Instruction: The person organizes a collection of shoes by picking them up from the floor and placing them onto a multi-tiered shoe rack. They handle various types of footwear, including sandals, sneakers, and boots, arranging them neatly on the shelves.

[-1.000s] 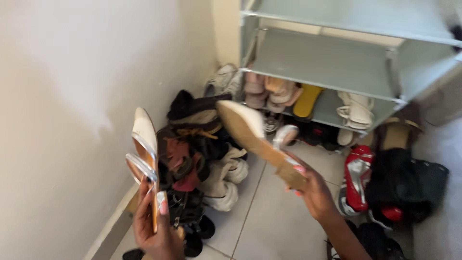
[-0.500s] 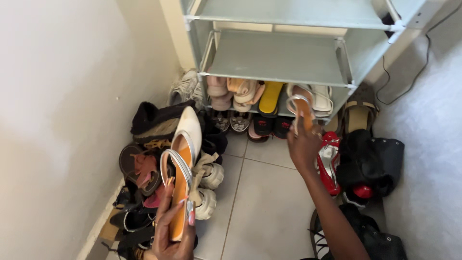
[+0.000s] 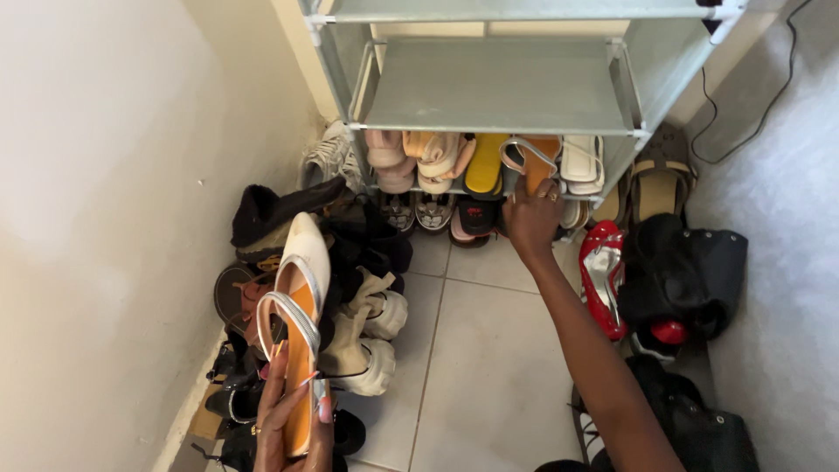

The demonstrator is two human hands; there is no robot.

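My left hand (image 3: 288, 428) holds a white pointed shoe with an orange insole and a silver strap (image 3: 295, 315), toe pointing up, over the pile by the wall. My right hand (image 3: 531, 218) reaches to the lowest shelf of the grey shoe rack (image 3: 494, 87) and grips the matching shoe (image 3: 530, 162), which stands between a yellow sandal (image 3: 486, 164) and white sandals (image 3: 580, 162). The heel of that shoe is hidden by my fingers.
A heap of dark and cream shoes (image 3: 350, 288) lies along the left wall. A red heeled shoe (image 3: 603, 278) and black bags (image 3: 690, 280) sit to the right. Tan sandals (image 3: 660, 179) stand beside the rack. A cable (image 3: 752, 96) runs over the grey floor.
My right hand carried its shoe from mid-air onto the lowest rack shelf. My left hand lowered its shoe slightly. The view shifted towards the rack.
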